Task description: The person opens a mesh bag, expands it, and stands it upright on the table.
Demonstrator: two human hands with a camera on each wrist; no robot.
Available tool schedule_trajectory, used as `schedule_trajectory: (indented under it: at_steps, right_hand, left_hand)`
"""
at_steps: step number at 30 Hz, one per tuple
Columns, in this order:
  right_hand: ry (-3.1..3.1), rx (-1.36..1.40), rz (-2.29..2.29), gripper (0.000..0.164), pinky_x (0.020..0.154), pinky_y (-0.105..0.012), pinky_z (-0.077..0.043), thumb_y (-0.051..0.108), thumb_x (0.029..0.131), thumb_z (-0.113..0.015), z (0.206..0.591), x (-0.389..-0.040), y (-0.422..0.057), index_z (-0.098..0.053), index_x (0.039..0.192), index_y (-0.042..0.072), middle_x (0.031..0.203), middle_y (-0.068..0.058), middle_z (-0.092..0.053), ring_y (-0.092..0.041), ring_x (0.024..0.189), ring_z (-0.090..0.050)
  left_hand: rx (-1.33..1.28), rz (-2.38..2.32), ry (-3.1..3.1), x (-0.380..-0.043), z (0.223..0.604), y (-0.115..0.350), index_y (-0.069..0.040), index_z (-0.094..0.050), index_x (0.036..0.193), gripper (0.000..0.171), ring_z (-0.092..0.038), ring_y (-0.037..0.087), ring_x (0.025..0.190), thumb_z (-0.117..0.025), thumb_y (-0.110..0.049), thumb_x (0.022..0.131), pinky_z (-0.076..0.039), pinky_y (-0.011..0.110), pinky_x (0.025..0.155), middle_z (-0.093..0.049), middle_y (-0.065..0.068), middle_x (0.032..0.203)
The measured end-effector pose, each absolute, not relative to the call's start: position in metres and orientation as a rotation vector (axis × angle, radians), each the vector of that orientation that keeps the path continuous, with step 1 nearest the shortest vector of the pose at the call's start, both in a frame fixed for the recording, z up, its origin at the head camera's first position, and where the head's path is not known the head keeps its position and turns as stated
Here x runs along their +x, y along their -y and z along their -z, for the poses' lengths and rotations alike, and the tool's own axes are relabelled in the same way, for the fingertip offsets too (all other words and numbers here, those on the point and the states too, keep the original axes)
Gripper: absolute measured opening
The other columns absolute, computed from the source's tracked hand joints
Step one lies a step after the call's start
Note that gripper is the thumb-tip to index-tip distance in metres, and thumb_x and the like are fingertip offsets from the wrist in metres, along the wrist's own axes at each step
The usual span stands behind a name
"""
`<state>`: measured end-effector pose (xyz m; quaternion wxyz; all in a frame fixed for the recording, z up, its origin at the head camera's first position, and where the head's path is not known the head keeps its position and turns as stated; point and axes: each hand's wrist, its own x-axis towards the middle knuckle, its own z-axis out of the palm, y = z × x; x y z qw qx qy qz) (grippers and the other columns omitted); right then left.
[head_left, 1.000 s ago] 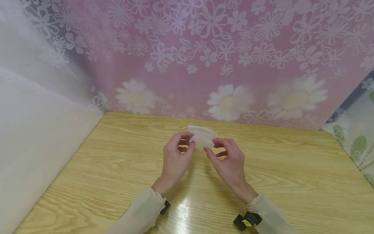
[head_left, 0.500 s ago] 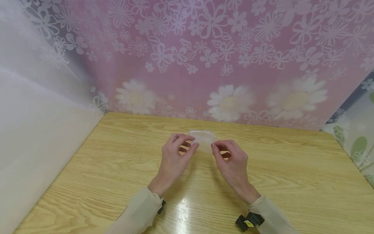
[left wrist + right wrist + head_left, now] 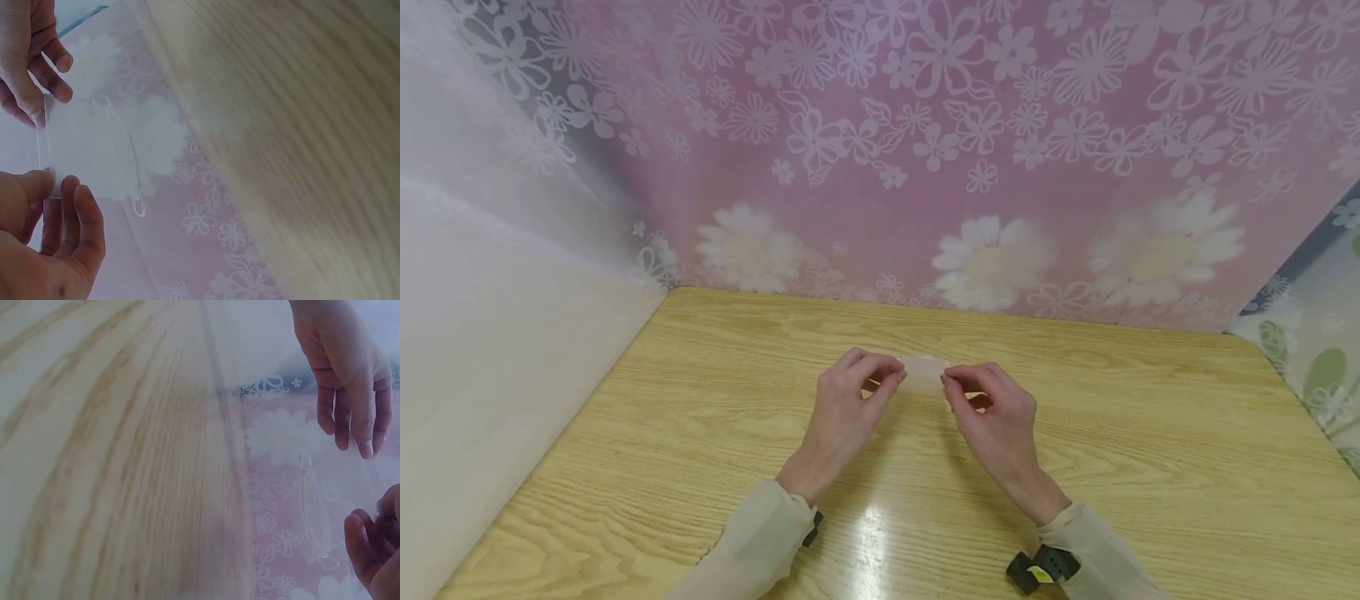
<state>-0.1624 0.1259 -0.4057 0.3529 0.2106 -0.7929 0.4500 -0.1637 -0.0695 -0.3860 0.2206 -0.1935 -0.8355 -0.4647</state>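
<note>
A small translucent white pouch [image 3: 923,374] is stretched between my two hands above the table. In the left wrist view the sheer pouch [image 3: 94,147] shows a thin cord loop at each end of its far edge. My left hand [image 3: 850,400] pinches one corner between thumb and fingers. Opposite it, my right hand [image 3: 996,417] pinches the other corner the same way. Both hands [image 3: 56,244] appear in the left wrist view, gripping the near edge. In the right wrist view the pouch's cord [image 3: 314,512] hangs beside the fingers, and much of the pouch blends into the background.
A wood-grain table [image 3: 715,433] lies beneath the hands. Behind it hangs a pink floral curtain [image 3: 880,208], with a white sheet [image 3: 497,333] on the left. A black wrist device [image 3: 1043,568] sits at the right cuff.
The pouch has tilted away, so its far edge sits lower and less of its face shows. My left fingers have drawn together into a pinch. My right hand has shifted slightly rightward.
</note>
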Motion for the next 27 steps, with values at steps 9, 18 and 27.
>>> schedule_trajectory:
  at_steps: [9,18,27]
  right_hand:
    - [2.022,0.545,-1.161,0.021,0.058,-0.014,-0.054,-0.009,0.079,-0.081,0.4065,-0.1627,-0.123,-0.076,0.09,0.008,0.082,-0.003,-0.072,-0.017,0.069,-0.069]
    - [2.058,0.487,-1.295,0.024,0.061,-0.013,-0.055,-0.003,0.079,-0.085,0.4051,-0.1613,-0.1215,-0.075,0.1,0.005,0.091,-0.007,-0.071,-0.017,0.073,-0.073]
    - [2.116,0.508,-1.407,0.032,0.067,-0.016,-0.059,-0.013,0.078,-0.08,0.4074,-0.1605,-0.121,-0.073,0.106,0.001,0.099,-0.009,-0.065,-0.017,0.081,-0.069]
  left_hand:
    - [-0.544,1.326,2.326,-0.1644,0.3876,0.0686,-0.01,-0.071,0.091,0.007,-0.066,0.012,0.08,-0.073,-0.003,0.093,-0.058,0.02,0.069,-0.067,0.002,0.09]
    - [-0.417,1.509,2.31,-0.1671,0.388,0.069,-0.012,-0.069,0.095,0.009,-0.067,0.011,0.08,-0.077,-0.009,0.091,-0.06,0.025,0.068,-0.066,0.001,0.09]
    - [-0.401,1.499,2.321,-0.167,0.3882,0.0682,-0.013,-0.069,0.091,0.01,-0.068,0.013,0.079,-0.079,-0.012,0.089,-0.058,0.022,0.066,-0.066,0.003,0.089]
